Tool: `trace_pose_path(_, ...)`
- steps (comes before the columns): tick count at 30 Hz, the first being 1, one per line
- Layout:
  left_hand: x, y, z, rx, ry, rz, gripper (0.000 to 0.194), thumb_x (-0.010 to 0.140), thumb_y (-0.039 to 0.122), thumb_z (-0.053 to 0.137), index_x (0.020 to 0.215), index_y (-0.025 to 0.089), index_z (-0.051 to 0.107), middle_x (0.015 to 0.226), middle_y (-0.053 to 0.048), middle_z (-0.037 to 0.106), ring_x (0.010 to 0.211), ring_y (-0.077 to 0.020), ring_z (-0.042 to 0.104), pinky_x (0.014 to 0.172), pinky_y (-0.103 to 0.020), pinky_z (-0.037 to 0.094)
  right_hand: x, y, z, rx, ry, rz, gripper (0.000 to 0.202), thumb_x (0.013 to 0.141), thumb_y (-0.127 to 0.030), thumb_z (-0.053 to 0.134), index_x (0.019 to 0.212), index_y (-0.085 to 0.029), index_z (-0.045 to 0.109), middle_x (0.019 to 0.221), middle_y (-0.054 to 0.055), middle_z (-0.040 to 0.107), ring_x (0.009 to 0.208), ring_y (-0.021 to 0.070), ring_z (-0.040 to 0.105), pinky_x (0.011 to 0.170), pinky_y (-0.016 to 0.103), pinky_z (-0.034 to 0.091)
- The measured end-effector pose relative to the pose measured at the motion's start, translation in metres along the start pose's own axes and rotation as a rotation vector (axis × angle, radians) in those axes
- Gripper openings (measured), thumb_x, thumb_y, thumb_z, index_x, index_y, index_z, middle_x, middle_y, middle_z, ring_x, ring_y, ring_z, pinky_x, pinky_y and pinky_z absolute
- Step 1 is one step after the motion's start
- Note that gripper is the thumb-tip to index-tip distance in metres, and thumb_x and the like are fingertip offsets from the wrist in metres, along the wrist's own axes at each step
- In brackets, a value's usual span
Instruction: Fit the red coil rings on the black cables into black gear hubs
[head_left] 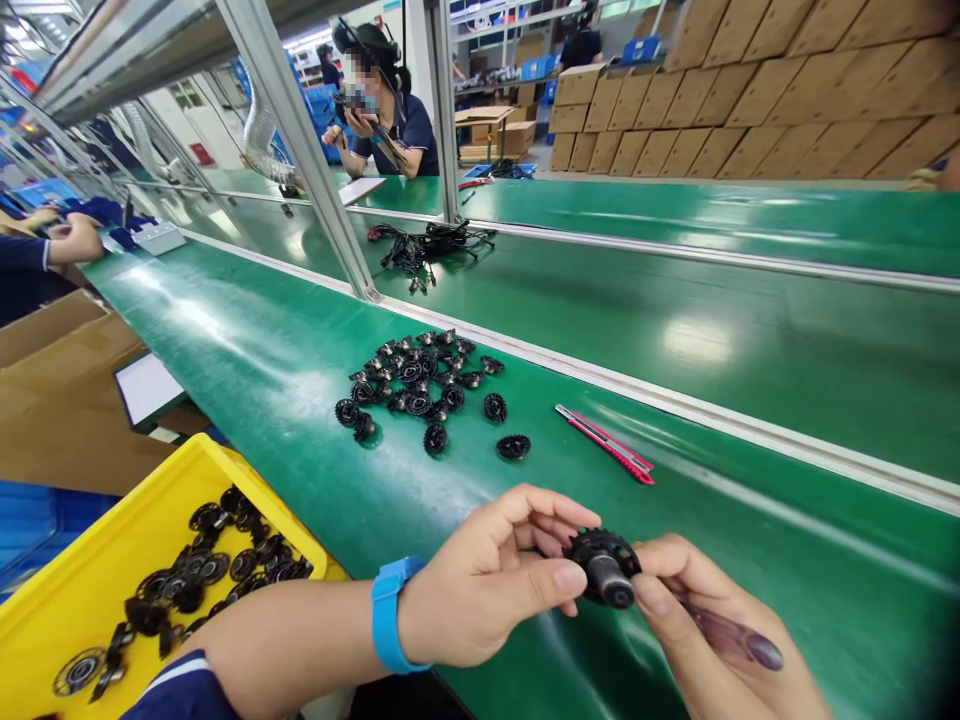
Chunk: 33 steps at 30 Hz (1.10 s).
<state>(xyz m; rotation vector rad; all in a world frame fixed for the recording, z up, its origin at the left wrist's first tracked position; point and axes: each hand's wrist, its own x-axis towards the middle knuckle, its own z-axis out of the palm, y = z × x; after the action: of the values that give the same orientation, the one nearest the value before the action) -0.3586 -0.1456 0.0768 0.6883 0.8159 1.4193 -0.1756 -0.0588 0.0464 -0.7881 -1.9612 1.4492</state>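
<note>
Near the front edge of the green bench, my left hand [502, 575] pinches the left side of a black toothed gear [600, 550] between thumb and fingers. A short grey metal shaft sticks out of the gear toward me. My right hand [712, 620] is closed on the gear's right side with thumb and forefinger. A dark purplish, round-ended shape [739, 637] shows against the right hand's curled fingers; I cannot make out what it is. Beyond my hands lies a loose pile of similar black gears [420, 372]. A red utility knife [606, 445] lies to their right.
At lower left, a yellow bin [45, 625] holds several black gear parts. Black cables [435, 245] lie on the middle belt behind a metal rail [675, 397]. A metal post [300, 150] rises from that rail. A co-worker [397, 120] sits across; another person's arm [67, 240] is at left.
</note>
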Motion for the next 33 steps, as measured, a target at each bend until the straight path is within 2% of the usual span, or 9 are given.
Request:
trace_pose_path(5,-0.001,0.001,-0.002,0.109,-0.033,0.098,0.031,0.083,0.016,0.077,0.112,0.026,0.074,0.099,-0.002,0.058,0.091,-0.01,0.061,0.086,-0.023,0.05,-0.003,0.0,-0.001,-0.032,0.016,-0.04,0.01,0.096,-0.034,0.057,0.101,-0.029,0.064,0.073,-0.002,0.062,0.067,0.0129,0.063,0.061,0.017,0.054)
trace_pose_path(8,-0.004,0.003,-0.003,0.243,-0.033,0.144,0.034,0.081,0.015,0.078,0.112,0.028,0.075,0.101,-0.003,0.058,0.09,-0.0107,0.06,0.085,-0.023,0.05,-0.005,-0.001,-0.002,-0.065,0.041,-0.079,0.012,0.096,-0.032,0.058,0.106,-0.03,0.065,0.074,-0.003,0.062,0.063,0.0111,0.061,0.062,0.016,0.054)
trace_pose_path(11,-0.006,0.005,-0.002,0.27,-0.034,0.148,0.033,0.081,0.015,0.078,0.112,0.028,0.076,0.101,-0.003,0.059,0.089,-0.0115,0.06,0.085,-0.025,0.05,-0.004,-0.002,-0.002,-0.081,0.052,-0.108,0.013,0.095,-0.032,0.059,0.106,-0.029,0.066,0.075,-0.002,0.062,0.063,0.0112,0.061,0.061,0.016,0.053)
trace_pose_path(16,-0.005,0.003,0.002,0.077,-0.02,0.068,0.03,0.081,0.018,0.079,0.111,0.025,0.074,0.094,-0.002,0.061,0.088,-0.0106,0.061,0.082,-0.022,0.05,-0.001,-0.005,0.001,-0.031,0.059,-0.089,0.012,0.095,-0.035,0.058,0.095,-0.026,0.066,0.075,-0.001,0.063,0.065,0.0132,0.061,0.058,0.018,0.052)
trace_pose_path(19,-0.003,-0.002,0.001,-0.04,-0.008,-0.003,0.03,0.079,0.025,0.082,0.107,0.021,0.072,0.088,-0.002,0.062,0.078,-0.0087,0.061,0.073,-0.02,0.051,-0.001,-0.006,0.002,0.031,-0.003,-0.046,0.021,0.097,-0.039,0.055,0.086,-0.024,0.064,0.072,0.0,0.061,0.063,0.0143,0.059,0.058,0.02,0.051)
trace_pose_path(23,-0.002,-0.003,0.0,-0.114,0.071,-0.12,0.038,0.076,0.037,0.084,0.105,0.017,0.071,0.087,-0.002,0.06,0.069,-0.0097,0.064,0.06,-0.02,0.054,-0.003,-0.008,0.002,0.066,-0.067,-0.036,0.027,0.099,-0.042,0.049,0.083,-0.025,0.062,0.072,0.0,0.059,0.063,0.0139,0.057,0.06,0.02,0.05)
trace_pose_path(28,-0.001,-0.001,0.001,-0.241,0.113,-0.237,0.04,0.074,0.04,0.086,0.101,0.014,0.071,0.084,-0.004,0.067,0.069,-0.0101,0.068,0.059,-0.017,0.056,-0.004,-0.011,0.003,0.048,-0.052,-0.027,0.033,0.099,-0.044,0.048,0.074,-0.023,0.056,0.067,-0.002,0.052,0.058,0.0118,0.05,0.054,0.018,0.043)
trace_pose_path(33,0.001,-0.005,-0.001,-0.307,0.121,-0.294,0.039,0.077,0.041,0.083,0.101,0.012,0.071,0.079,-0.005,0.071,0.066,-0.0106,0.07,0.058,-0.016,0.057,-0.005,-0.008,0.003,0.042,-0.084,-0.025,0.037,0.099,-0.047,0.047,0.073,-0.023,0.055,0.067,-0.001,0.052,0.058,0.0131,0.05,0.055,0.021,0.043)
